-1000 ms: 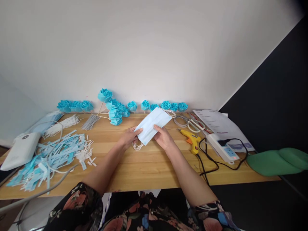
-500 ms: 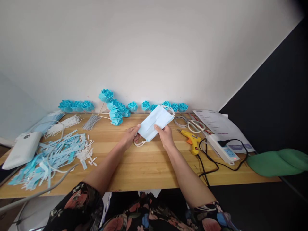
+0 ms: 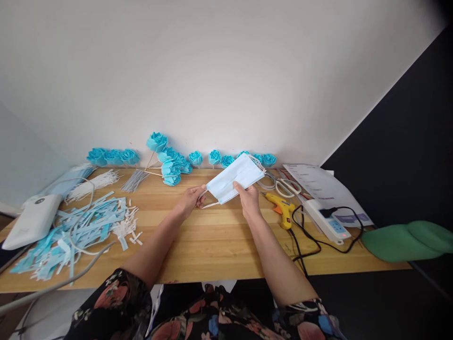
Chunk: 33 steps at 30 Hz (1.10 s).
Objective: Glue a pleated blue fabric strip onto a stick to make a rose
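Pale blue face masks [image 3: 230,177], lying flat together as a thin stack, are tilted above the middle of the table. My right hand [image 3: 249,198] grips their lower right side, thumb on top. At their left end, my left hand [image 3: 193,199] pinches the white ear loops [image 3: 211,205], which are drawn out from the masks. More loops hang at the far right end. Behind the masks, a row of blue flowers [image 3: 214,157] stands against the wall. A yellow glue gun [image 3: 283,208] lies just right of my right hand.
Blue and white strips [image 3: 95,217] and a white power bank [image 3: 33,222] lie left. Scissors [image 3: 288,187], a power strip [image 3: 327,222], printed paper [image 3: 325,189] and a green object [image 3: 403,242] are right. Grey wire stems [image 3: 135,180] lie behind; black cords cross the right side.
The masks have shifted right with my right hand, away from my left hand. The ear loops at the left end are now stretched out between my left fingers and the masks.
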### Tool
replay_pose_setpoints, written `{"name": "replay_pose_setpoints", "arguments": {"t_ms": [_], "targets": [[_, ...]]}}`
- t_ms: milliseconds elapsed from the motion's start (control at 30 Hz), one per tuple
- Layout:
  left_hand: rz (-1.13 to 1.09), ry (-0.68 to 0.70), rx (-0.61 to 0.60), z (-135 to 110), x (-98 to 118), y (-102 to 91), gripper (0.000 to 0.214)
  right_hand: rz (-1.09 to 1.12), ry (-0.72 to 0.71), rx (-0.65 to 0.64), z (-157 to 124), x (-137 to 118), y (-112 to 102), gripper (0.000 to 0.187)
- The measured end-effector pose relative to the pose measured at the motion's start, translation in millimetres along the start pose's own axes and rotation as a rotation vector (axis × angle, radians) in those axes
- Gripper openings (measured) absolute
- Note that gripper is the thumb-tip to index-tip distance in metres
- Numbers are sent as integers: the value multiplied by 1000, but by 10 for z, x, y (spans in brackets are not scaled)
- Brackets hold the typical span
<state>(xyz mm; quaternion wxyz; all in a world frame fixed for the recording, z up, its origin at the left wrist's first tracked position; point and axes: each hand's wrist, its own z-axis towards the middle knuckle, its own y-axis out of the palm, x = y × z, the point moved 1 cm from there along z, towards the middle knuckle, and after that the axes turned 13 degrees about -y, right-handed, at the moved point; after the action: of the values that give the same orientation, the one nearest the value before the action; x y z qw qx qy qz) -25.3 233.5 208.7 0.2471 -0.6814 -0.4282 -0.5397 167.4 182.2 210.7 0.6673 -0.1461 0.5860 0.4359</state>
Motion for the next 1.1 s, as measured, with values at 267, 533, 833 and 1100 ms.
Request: {"name": "replay_pose_setpoints", "arguments": {"t_ms": [267, 533, 833, 1100], "targets": [[95, -48, -9, -37, 51, 4, 51, -33, -6, 2, 17, 10, -17, 35], [156, -92, 8, -38, 50, -20, 38, -357, 72, -179, 22, 29, -14, 41], [132, -126, 79, 50, -40, -80, 40, -1102, -165, -558, 318, -769, -327, 38], [100, -141, 76, 55, -42, -73, 35, -1817, -8, -603, 975, -895, -1052, 34]]}}
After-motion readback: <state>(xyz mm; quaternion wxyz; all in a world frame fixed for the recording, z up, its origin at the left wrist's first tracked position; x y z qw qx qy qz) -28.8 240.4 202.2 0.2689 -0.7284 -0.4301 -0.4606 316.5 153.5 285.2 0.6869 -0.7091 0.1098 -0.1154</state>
